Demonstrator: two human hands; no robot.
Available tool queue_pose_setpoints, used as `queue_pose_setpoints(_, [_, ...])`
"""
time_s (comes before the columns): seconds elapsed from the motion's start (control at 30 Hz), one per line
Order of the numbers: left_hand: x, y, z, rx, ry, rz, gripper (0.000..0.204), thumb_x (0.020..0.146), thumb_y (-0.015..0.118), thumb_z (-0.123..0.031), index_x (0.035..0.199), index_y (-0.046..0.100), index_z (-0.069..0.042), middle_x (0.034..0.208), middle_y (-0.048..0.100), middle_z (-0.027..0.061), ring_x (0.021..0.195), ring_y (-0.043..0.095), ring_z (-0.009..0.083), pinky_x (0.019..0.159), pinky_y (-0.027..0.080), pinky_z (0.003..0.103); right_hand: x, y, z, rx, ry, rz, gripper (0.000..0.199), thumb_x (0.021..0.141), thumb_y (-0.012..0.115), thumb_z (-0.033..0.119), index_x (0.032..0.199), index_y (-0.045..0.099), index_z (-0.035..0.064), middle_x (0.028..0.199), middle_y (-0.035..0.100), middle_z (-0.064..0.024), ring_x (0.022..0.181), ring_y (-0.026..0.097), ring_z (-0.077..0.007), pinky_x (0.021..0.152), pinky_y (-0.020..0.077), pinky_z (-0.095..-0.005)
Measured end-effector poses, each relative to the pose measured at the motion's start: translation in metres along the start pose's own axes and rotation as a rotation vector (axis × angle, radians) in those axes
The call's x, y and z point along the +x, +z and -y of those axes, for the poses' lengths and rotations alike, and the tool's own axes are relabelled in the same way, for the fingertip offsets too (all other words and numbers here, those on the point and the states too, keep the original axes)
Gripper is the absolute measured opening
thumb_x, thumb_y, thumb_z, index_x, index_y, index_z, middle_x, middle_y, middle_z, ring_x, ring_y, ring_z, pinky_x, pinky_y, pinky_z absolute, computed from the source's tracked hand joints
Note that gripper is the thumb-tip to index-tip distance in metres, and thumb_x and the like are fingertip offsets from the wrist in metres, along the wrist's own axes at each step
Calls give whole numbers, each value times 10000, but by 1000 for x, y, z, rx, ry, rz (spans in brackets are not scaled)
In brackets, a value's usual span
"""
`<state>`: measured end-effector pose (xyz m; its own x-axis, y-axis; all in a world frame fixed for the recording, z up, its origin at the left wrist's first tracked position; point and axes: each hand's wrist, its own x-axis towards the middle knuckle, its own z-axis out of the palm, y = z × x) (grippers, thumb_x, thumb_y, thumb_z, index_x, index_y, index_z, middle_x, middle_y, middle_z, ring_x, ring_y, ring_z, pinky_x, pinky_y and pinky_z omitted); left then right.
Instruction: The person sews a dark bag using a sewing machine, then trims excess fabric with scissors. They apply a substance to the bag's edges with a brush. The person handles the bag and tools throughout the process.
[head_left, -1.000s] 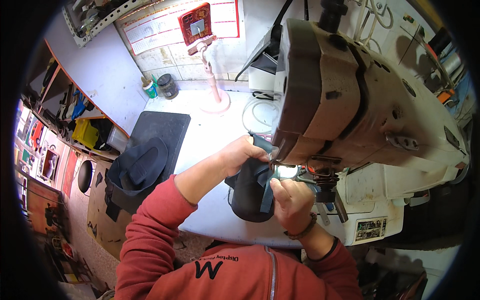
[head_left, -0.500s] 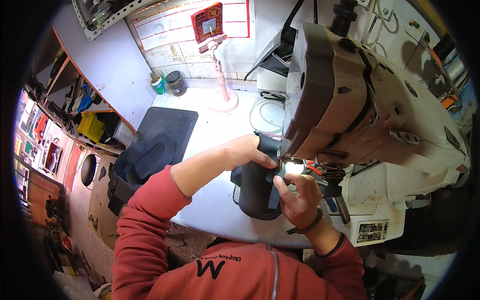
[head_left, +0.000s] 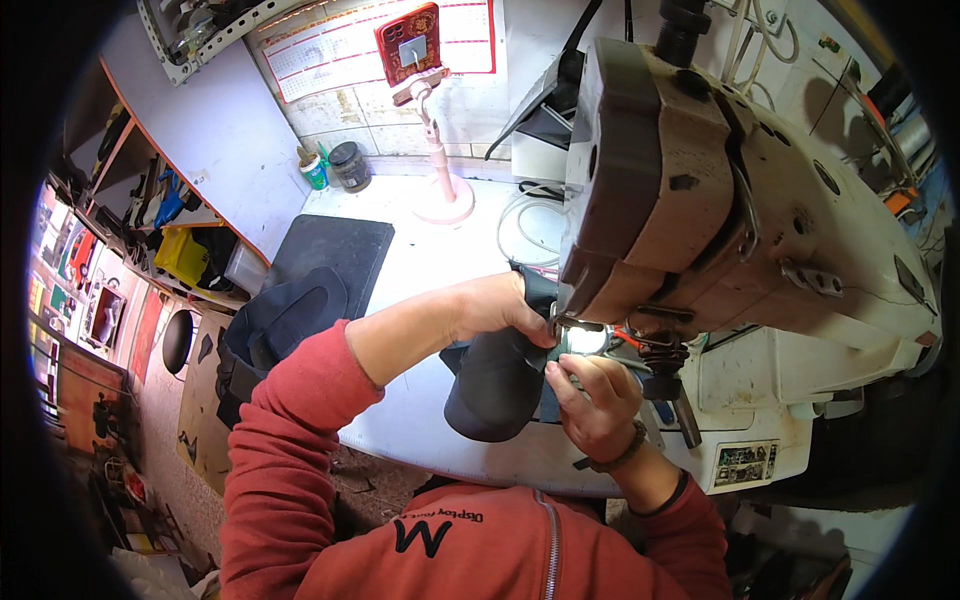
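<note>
Gripping black material [head_left: 488, 395] at the sewing machine's [head_left: 690, 190] seven o'clock, left hand [head_left: 515, 308] steadies; right hand [head_left: 598, 405] pinches a strip [head_left: 548, 405], seemingly part-sewn, its tail unsewn.

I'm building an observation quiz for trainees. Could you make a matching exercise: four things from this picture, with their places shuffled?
1. Phone
2. Dark-lidded jar
3. Bracelet
4. Black workpiece

A. on the right wrist
B. held in the left hand
C. on the pink stand
D. beside the green-and-white tub

Pairs: 1-C, 2-D, 3-A, 4-B
</note>
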<state>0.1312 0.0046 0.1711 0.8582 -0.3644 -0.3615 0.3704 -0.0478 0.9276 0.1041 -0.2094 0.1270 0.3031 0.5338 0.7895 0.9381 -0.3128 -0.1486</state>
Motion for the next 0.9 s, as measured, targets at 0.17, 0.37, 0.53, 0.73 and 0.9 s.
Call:
queue_pose_setpoints(0.17, [-1, -2, -2, 3, -20, 28, 243, 660, 740, -5, 895, 691, -37, 848, 683, 33, 825, 621, 139, 814, 470, 283, 0, 0, -1, -21, -19, -3, 280, 719, 674, -7, 988, 683, 68, 970, 616, -58, 829, 600, -225, 667, 491, -330])
queue_pose_setpoints(0.37, [2, -7, -7, -25, -2, 73, 278, 651, 705, 17, 923, 686, -33, 863, 683, 39, 824, 623, 139, 809, 475, 282, 2, -2, 0, -46, 14, 19, 297, 703, 670, -20, 989, 684, 58, 967, 615, -65, 819, 596, -231, 672, 489, -329])
queue_pose_setpoints(0.53, [2, -6, -5, -66, 32, 64, 290, 659, 704, 2, 946, 684, -29, 880, 686, 44, 811, 618, 144, 815, 473, 279, 5, -2, -1, -21, -11, 5, 312, 701, 666, -27, 1000, 685, 61, 974, 614, -69, 810, 594, -232, 667, 487, -326])
queue_pose_setpoints(0.73, [-15, -17, -4, 507, 152, -388, 229, 724, 722, -73, 933, 658, -2, 856, 648, 58, 802, 577, 142, 768, 456, 283, 3, -3, 1, -47, 16, 37, 343, 685, 663, -23, 1015, 685, 64, 910, 587, -58, 761, 571, -220, 637, 470, -321])
queue_pose_setpoints(0.9, [-60, 59, 49, 344, 790, -1135, 183, 831, 671, -85, 950, 573, 13, 760, 563, 39, 739, 534, 138, 712, 449, 273, 5, -4, 2, -46, 1, 16, 388, 673, 653, -15, 1050, 680, 76, 775, 523, -28, 628, 502, -196, 539, 377, -320])
